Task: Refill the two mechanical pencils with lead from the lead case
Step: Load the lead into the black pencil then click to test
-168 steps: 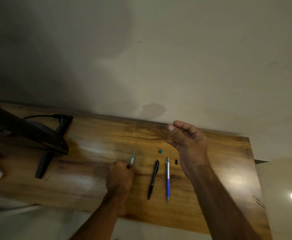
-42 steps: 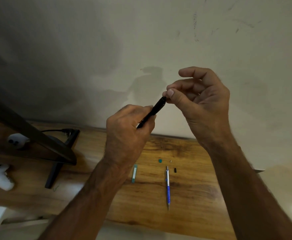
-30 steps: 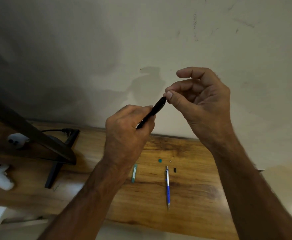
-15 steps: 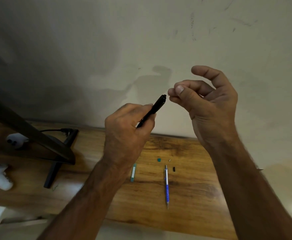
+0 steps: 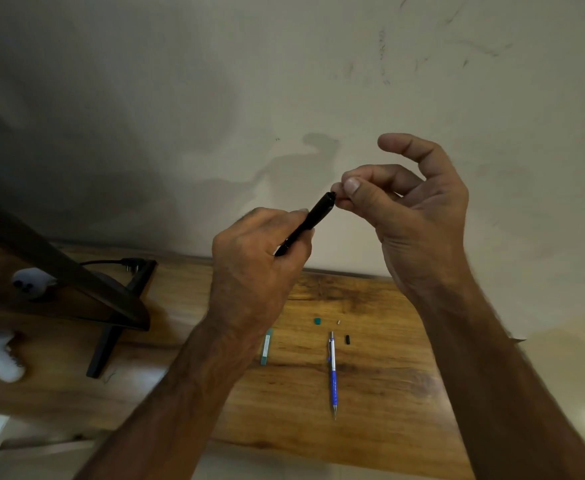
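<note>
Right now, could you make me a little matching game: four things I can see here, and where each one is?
Things:
1. black pencil
2. blue pencil
3. lead case
4. green cap

Places:
A. flat on the table, beside the left forearm
B. held up in the left hand
C. on the table, tip toward the near edge
D. on the table, beyond the blue pencil's top end

Pairs: 1-B, 2-C, 3-A, 4-D
</note>
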